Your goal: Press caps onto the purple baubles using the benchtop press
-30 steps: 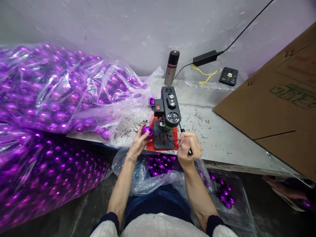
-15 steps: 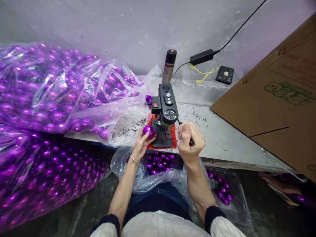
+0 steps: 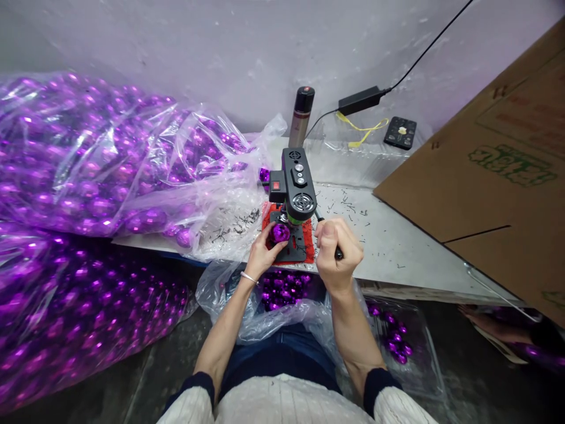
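My left hand (image 3: 263, 254) grips a shiny purple faceted ball (image 3: 281, 233) between thumb and fingers. The ball is over the dark slotted base plate (image 3: 293, 252) of a small black bench drill press (image 3: 299, 179), just left of and below its head. Whether the ball touches the plate or the tool I cannot tell. To the right of the press, my right hand (image 3: 339, 254) is wrapped in a fist round its black lever handle (image 3: 339, 253). Beneath the base lies a red cloth (image 3: 309, 235).
Large clear bags of purple balls (image 3: 79, 159) fill the left side. An open plastic bag of balls (image 3: 285, 288) hangs below the table edge. A spray can (image 3: 302, 116), power adapter (image 3: 361, 100) and black phone-like object (image 3: 400, 133) stand behind. A cardboard box (image 3: 489, 165) is at right; dark shavings litter the table.
My left hand has carried the purple ball to the right, from beside the base plate to over it. My right hand stays on the lever handle.
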Motion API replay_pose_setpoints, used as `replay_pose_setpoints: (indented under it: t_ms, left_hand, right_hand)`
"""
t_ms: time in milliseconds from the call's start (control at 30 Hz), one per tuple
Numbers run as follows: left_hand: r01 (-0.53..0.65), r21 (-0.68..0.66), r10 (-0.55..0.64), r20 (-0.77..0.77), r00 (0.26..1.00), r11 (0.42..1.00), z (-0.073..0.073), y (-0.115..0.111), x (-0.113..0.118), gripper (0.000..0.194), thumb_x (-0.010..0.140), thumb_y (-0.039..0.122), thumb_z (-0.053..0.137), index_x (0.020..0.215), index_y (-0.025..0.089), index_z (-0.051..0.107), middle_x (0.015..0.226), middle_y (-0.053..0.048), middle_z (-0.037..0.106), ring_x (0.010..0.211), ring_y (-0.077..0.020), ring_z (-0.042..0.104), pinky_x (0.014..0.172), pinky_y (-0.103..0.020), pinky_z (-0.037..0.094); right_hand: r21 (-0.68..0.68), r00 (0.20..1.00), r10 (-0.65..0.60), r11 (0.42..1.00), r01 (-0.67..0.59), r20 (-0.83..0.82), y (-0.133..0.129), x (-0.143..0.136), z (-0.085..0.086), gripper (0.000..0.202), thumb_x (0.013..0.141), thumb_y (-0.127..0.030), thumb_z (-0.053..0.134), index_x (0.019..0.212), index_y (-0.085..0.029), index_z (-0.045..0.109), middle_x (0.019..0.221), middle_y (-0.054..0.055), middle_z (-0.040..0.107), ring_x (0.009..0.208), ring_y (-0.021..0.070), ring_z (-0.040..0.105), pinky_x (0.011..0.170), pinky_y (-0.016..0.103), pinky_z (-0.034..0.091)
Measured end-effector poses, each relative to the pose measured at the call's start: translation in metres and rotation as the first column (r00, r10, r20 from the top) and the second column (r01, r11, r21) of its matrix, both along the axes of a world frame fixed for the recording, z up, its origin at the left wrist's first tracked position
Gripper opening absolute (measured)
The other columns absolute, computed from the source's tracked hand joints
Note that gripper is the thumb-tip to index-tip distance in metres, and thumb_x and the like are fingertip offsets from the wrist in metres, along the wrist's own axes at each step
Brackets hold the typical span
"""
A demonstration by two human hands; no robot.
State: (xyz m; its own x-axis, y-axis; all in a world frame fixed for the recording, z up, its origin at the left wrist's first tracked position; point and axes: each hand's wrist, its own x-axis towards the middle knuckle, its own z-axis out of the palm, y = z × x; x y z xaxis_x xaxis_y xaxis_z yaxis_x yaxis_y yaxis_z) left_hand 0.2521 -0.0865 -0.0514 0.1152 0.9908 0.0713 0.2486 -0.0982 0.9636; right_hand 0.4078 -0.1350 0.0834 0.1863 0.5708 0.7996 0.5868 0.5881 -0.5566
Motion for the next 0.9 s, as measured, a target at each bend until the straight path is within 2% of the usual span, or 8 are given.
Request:
replay_pose_setpoints:
  t_ms: [100, 200, 400, 500, 633, 733, 900]
  left_hand:
    - [0.009, 0.083, 0.003, -0.147, 0.989, 0.997, 0.0, 0.003, 0.002, 0.07, 0.078, 0.036, 0.085, 0.141, 0.019, 0.058, 0.135, -0.015, 0.069, 0.126, -0.0344, 0.066, 0.111, -0.052, 0.051]
    - [0.033, 0.163, 0.003, -0.22, 0.976, 0.986, -0.001, 0.006, 0.004, 0.068, 0.078, 0.035, 0.086, 0.138, 0.017, 0.059, 0.131, -0.016, 0.07, 0.123, -0.0339, 0.067, 0.109, -0.051, 0.053]
    - [0.095, 0.291, -0.034, -0.208, 0.977, 0.952, -0.007, 0.004, 0.003, 0.063, 0.082, 0.035, 0.083, 0.137, 0.02, 0.057, 0.135, -0.014, 0.067, 0.127, -0.0309, 0.065, 0.11, -0.049, 0.053]
    - [0.129, 0.309, -0.074, -0.185, 0.98, 0.942, -0.011, 0.001, -0.002, 0.061, 0.085, 0.038, 0.08, 0.139, 0.021, 0.056, 0.137, -0.014, 0.066, 0.129, -0.0293, 0.064, 0.111, -0.047, 0.052]
    - [0.121, 0.311, -0.059, -0.199, 0.978, 0.943, -0.013, 0.001, -0.009, 0.063, 0.086, 0.041, 0.079, 0.141, 0.022, 0.056, 0.137, -0.013, 0.067, 0.128, -0.0295, 0.064, 0.112, -0.047, 0.051]
    - [0.135, 0.287, -0.068, -0.233, 0.97, 0.948, -0.009, 0.005, -0.013, 0.065, 0.086, 0.041, 0.079, 0.143, 0.023, 0.055, 0.138, -0.013, 0.067, 0.128, -0.0303, 0.064, 0.112, -0.048, 0.051]
    - [0.225, 0.278, -0.139, -0.298, 0.944, 0.934, 0.003, 0.008, -0.014, 0.065, 0.086, 0.038, 0.08, 0.144, 0.023, 0.055, 0.14, -0.014, 0.064, 0.132, -0.0316, 0.061, 0.114, -0.05, 0.049]
  right_hand:
    - [0.01, 1.0, 0.008, 1.0, -0.008, 0.005, -0.001, 0.0, -0.001, 0.031, 0.1, -0.014, 0.046, 0.07, -0.023, 0.047, 0.067, -0.002, 0.052, 0.066, 0.0115, 0.054, 0.062, 0.029, 0.042]
    - [0.027, 1.0, 0.019, 0.999, -0.019, 0.008, -0.001, 0.001, -0.002, 0.031, 0.099, -0.012, 0.047, 0.07, -0.023, 0.048, 0.068, -0.002, 0.053, 0.067, 0.0114, 0.055, 0.062, 0.029, 0.042]
    - [0.031, 1.0, 0.02, 0.999, -0.021, 0.019, -0.002, 0.002, -0.005, 0.028, 0.098, -0.01, 0.048, 0.073, -0.022, 0.05, 0.07, -0.002, 0.055, 0.067, 0.0114, 0.055, 0.062, 0.028, 0.042]
    - [0.037, 1.0, 0.016, 0.999, -0.017, 0.02, -0.002, 0.002, -0.008, 0.028, 0.097, -0.009, 0.047, 0.072, -0.022, 0.05, 0.069, -0.002, 0.055, 0.067, 0.0114, 0.055, 0.062, 0.028, 0.042]
    - [0.061, 1.0, 0.005, 0.998, -0.007, 0.018, -0.003, 0.002, -0.011, 0.028, 0.097, -0.008, 0.047, 0.072, -0.022, 0.05, 0.068, -0.002, 0.055, 0.066, 0.0115, 0.055, 0.061, 0.028, 0.042]
    - [0.066, 1.0, 0.004, 0.998, -0.006, 0.024, -0.003, 0.002, -0.012, 0.028, 0.097, -0.009, 0.048, 0.072, -0.022, 0.051, 0.067, -0.002, 0.056, 0.065, 0.0119, 0.056, 0.061, 0.028, 0.042]
    - [0.066, 1.0, -0.022, 0.998, 0.021, 0.018, -0.002, 0.002, -0.014, 0.029, 0.097, -0.012, 0.048, 0.07, -0.022, 0.052, 0.066, -0.001, 0.057, 0.064, 0.0128, 0.057, 0.06, 0.029, 0.042]
